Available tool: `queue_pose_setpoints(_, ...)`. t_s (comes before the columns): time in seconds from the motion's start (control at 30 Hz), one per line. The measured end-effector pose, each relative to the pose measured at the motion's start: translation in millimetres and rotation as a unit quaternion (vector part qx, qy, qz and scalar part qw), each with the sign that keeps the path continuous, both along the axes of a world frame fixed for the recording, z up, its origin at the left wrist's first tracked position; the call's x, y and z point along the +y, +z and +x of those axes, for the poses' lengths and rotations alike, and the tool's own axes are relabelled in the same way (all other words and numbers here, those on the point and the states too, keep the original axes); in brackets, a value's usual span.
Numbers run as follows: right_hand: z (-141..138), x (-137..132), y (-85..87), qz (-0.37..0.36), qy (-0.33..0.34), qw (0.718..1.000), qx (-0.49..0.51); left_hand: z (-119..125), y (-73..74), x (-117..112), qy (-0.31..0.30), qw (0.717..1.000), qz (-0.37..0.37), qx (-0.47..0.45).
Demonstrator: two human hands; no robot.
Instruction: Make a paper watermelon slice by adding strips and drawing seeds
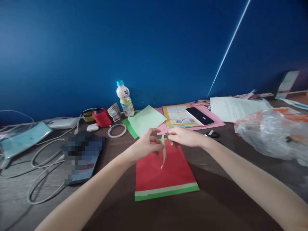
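A red sheet of paper (163, 175) lies on the desk in front of me, with a pale green strip and a brighter green strip along its near edge. Above its far part, a thin pale green paper strip (164, 155) dangles and curls downward. My right hand (180, 136) pinches the top of this strip, fingertips partly hidden. Close on the strip's left side is my left hand (150, 144), its fingers bent but apart. Those fingertips come near the strip; whether they touch it is unclear.
Behind the hands lie pale green paper (148, 118), a yellow printed booklet (170, 112) and a phone (199, 115). A bottle (126, 101) stands near the wall, with a tape roll (117, 131) before it. Cables and a dark tablet-like device (89, 160) are left, crumpled clear plastic (264, 134) right.
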State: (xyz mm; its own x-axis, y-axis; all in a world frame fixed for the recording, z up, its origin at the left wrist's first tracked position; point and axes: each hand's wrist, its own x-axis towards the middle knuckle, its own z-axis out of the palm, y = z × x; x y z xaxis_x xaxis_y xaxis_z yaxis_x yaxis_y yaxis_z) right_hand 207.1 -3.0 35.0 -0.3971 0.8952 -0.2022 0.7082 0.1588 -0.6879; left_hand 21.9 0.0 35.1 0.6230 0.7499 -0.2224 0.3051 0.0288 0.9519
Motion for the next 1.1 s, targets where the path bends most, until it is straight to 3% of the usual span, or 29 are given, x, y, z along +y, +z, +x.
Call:
queue_pose_setpoints(0.2, 14, 3, 7.1, -0.053, 0.032, 0.998, -0.014, -17, -10.1, 7, 0.037, 0.998, -0.035, 0.023)
queue_pose_setpoints(0.33, 13, 5, 2.9, -0.116, 0.036, 0.993, -0.005, -15, -20.0, 6, 0.080, 0.996, 0.025, 0.025)
queue_pose_setpoints(0.47, 6, 4, -2.0, -0.116, 0.042, 0.992, -0.037, 2, -27.4, -4, 0.121, 0.989, 0.087, -0.001)
queue_pose_setpoints(0.6, 4, 2, -0.3, -0.114, 0.063, 0.991, -0.044, 15, -28.9, -11, 0.084, 0.993, 0.073, -0.027)
queue_pose_setpoints(0.7, 11, 2, 3.0, -0.109, 0.072, 0.991, -0.034, 8, -21.2, -6, 0.044, 0.999, 0.031, 0.000)
queue_pose_setpoints(0.77, 18, 4, 3.8, -0.129, 0.095, 0.987, -0.028, -5, -12.2, 0, -0.030, 0.997, 0.026, 0.060)
queue_pose_setpoints(0.87, 27, 9, 1.3, -0.179, 0.142, 0.973, -0.028, -26, -2.0, 8, -0.218, 0.964, -0.020, 0.152)
queue_pose_setpoints(0.93, 30, 13, -2.2, -0.196, 0.168, 0.965, -0.038, -35, -1.8, 12, -0.271, 0.942, -0.048, 0.194)
queue_pose_setpoints(1.1, 33, 21, -13.9, -0.228, 0.187, 0.955, -0.037, -44, -13.3, 23, -0.252, 0.929, -0.081, 0.259)
